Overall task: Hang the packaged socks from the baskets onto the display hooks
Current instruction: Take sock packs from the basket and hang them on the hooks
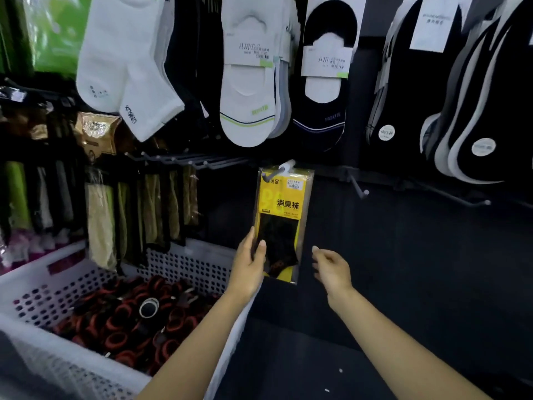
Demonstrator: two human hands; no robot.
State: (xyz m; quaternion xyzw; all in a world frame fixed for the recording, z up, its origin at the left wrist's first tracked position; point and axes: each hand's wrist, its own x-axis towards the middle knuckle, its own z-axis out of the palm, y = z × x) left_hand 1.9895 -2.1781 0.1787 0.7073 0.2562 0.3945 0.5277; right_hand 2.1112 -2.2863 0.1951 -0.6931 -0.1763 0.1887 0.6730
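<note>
A clear packet of black socks with a yellow card hangs from a display hook by its white hanger tab, in the middle of the dark wall. My left hand grips the packet's lower left edge, thumb across the front. To the right of the packet's bottom, my right hand hovers apart from it, with fingers loosely curled and nothing in them. Two bare hooks stick out to the right, one close by and a second bare hook farther along.
A white perforated basket at lower left holds several black and red rolled items. Above it hang rows of thin stocking packets. White and black socks hang on the upper rail. Several bare hooks jut out left of the packet.
</note>
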